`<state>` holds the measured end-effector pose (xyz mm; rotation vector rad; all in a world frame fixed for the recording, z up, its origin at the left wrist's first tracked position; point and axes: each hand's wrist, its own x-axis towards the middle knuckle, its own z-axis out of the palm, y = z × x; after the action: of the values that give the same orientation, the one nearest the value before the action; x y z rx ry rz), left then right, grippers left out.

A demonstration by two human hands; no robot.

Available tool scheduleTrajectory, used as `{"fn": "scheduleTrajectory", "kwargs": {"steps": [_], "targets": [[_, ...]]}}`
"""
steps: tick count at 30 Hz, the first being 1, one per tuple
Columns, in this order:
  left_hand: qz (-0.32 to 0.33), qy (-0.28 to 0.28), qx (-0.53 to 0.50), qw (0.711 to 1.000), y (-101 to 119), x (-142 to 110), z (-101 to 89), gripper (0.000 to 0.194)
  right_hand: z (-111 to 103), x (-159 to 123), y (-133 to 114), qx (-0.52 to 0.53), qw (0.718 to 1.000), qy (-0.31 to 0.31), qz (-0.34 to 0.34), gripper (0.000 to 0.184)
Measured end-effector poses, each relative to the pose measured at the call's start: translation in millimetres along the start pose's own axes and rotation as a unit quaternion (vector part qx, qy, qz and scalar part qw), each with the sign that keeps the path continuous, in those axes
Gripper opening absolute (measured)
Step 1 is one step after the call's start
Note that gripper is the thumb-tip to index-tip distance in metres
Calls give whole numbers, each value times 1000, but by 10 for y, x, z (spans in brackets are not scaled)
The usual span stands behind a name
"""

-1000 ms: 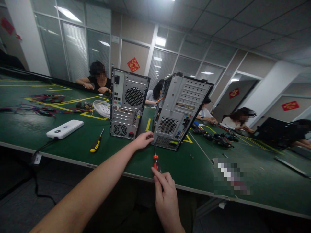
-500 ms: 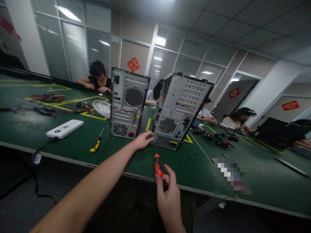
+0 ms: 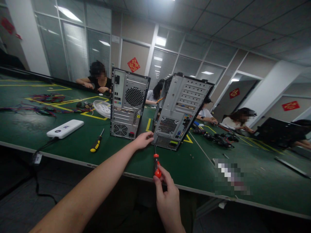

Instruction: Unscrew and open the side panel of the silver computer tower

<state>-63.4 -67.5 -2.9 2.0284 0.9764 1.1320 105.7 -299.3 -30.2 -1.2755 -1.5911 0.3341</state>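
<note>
My right hand point(image 3: 167, 194) pinches the end of a red and black screwdriver point(image 3: 156, 167) between thumb and fingers. Its shaft points up at the lower left corner of a grey computer case point(image 3: 170, 111), whose back panel faces me. Against that same corner rests my left hand point(image 3: 144, 140), fingers bent and close together at the case edge. The screwdriver's tip and what it meets are too small to make out. Close on the left stands a second computer case point(image 3: 128, 103), upright, also with its back towards me.
On the green table point(image 3: 73, 147) lie a yellow and black screwdriver point(image 3: 96, 144), a white power bank point(image 3: 65, 128), coloured wires point(image 3: 46, 97), black cables point(image 3: 218, 137) and small screws point(image 3: 191, 156). A clear plastic dish point(image 3: 102, 108) sits behind. Several people work across the table.
My right hand's fingers have closed in around the screwdriver handle, which has turned and shifted slightly left. My left hand and both cases have stayed where they were.
</note>
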Motion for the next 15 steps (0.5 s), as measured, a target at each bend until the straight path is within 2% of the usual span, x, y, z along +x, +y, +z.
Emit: {"fn": "scheduleTrajectory", "kwargs": {"steps": [10, 15], "targets": [[-6, 3, -7, 1000, 13, -2, 3, 17, -19, -8, -34, -11, 999, -33, -29, 39], [-13, 3, 6, 1000, 47, -11, -8, 15, 14, -25, 5, 20, 999, -23, 45, 44]]}}
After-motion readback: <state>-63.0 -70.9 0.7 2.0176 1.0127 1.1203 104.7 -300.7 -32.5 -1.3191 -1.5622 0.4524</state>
